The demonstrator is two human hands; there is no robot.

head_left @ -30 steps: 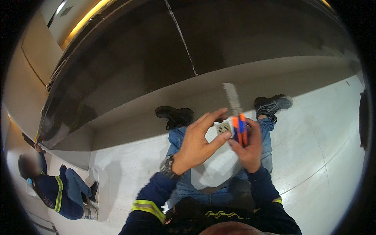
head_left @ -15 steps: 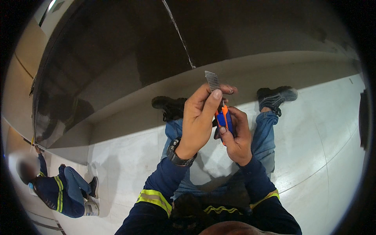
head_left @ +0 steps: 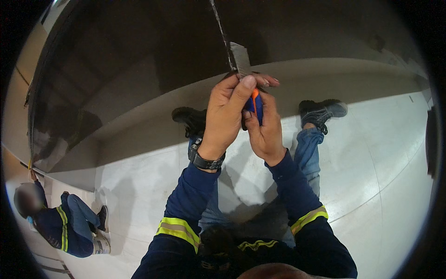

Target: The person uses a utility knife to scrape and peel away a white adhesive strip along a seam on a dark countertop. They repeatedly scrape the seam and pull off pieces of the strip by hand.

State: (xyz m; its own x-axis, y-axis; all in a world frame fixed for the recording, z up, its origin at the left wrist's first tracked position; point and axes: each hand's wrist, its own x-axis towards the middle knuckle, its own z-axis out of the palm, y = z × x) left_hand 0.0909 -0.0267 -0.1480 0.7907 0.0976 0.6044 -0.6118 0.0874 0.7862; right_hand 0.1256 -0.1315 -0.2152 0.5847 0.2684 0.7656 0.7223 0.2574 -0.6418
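A wide grey snap-off blade [head_left: 240, 58] points up beside the lower end of a whitish seam [head_left: 219, 21] in a dark glossy panel [head_left: 125, 56]. My left hand [head_left: 225, 114] pinches the blade between thumb and fingers. Close below it, my right hand [head_left: 268, 132] is closed around the orange-and-blue handle of a utility knife [head_left: 255, 106]. Fingers cover the stretch between blade and handle, so I cannot tell whether the two are joined. Whether the blade touches the panel is also unclear.
Under the panel runs a pale recessed base [head_left: 153, 125] above light floor tiles [head_left: 353, 158]. My black shoes [head_left: 323, 114] stand apart at the base. At the lower left a person [head_left: 74, 223] sits on a white bucket [head_left: 101, 243], one hand raised to the panel's edge.
Both hands have moved up and slightly left, bringing the blade from below the panel's lower edge to beside the seam. My grip on blade and handle looks the same.
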